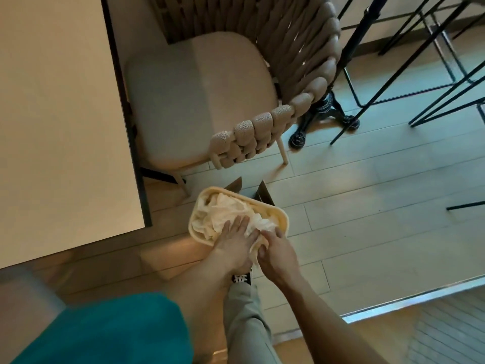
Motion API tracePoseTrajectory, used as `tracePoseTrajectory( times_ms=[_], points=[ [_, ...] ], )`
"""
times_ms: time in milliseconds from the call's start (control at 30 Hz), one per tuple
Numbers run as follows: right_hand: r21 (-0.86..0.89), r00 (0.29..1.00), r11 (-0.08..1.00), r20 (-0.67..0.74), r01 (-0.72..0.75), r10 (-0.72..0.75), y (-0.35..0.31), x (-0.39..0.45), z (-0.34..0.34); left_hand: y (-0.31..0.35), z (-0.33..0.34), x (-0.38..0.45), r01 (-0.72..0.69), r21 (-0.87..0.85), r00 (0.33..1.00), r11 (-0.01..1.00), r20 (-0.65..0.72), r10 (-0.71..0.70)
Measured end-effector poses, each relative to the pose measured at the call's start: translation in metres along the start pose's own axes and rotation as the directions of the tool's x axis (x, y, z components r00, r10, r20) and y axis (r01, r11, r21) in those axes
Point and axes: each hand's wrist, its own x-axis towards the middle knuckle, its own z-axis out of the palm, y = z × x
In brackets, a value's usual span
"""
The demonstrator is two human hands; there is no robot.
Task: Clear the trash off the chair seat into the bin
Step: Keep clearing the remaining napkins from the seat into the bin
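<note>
The left hand [234,241] lies flat with the fingers spread, palm down, pressing on the crumpled white paper [231,214] inside the bin [282,219]. The right hand [275,252] is just beside it, and its fingers are curled closed on a fold of the same paper at the near edge of the bin. The two hands almost touch each other over this paper.

The bin is a cream plastic one with rounded corners, and it stands on the wooden floor [367,193]. The white paper fills most of its opening. Behind the bin two dark brown flaps [263,193] stand up from the floor; what they belong to I cannot tell.

Beyond the bin is the chair [301,74], with a woven rope back, and its seat [199,101] is a beige cushion with nothing lying on it. The left part of the seat is under the edge of the table [60,114]. A black cast-iron base [325,114] stands right of the chair.
</note>
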Motion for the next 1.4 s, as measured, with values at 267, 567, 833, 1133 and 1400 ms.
tracePoseTrajectory(
  times_ms=[267,567,833,1133,1400],
  points=[
    [0.023,0.992,0.999,-0.125,0.031,-0.028,-0.046,-0.039,-0.016,-0.024,-0.014,-0.084,-0.004,-0.258,0.972,0.966,-0.228,-0.056],
    [-0.078,0.969,0.967,-0.040,0.242,-0.246,-0.121,-0.099,0.017,-0.077,0.039,-0.198,0.147,-0.478,0.897,0.866,-0.305,-0.321],
    [-0.169,0.884,0.873,0.194,0.457,-0.425,-0.210,-0.183,0.101,-0.142,0.148,-0.330,0.235,-0.686,0.778,0.689,-0.292,-0.556],
    [-0.249,0.777,0.765,0.423,0.594,-0.466,-0.295,-0.250,0.183,-0.189,0.244,-0.440,0.338,-0.793,0.663,0.508,-0.183,-0.726],
    [-0.287,0.625,0.608,0.625,0.740,-0.467,-0.354,-0.258,0.248,-0.222,0.320,-0.501,0.405,-0.879,0.492,0.251,-0.022,-0.870]
  ],
)
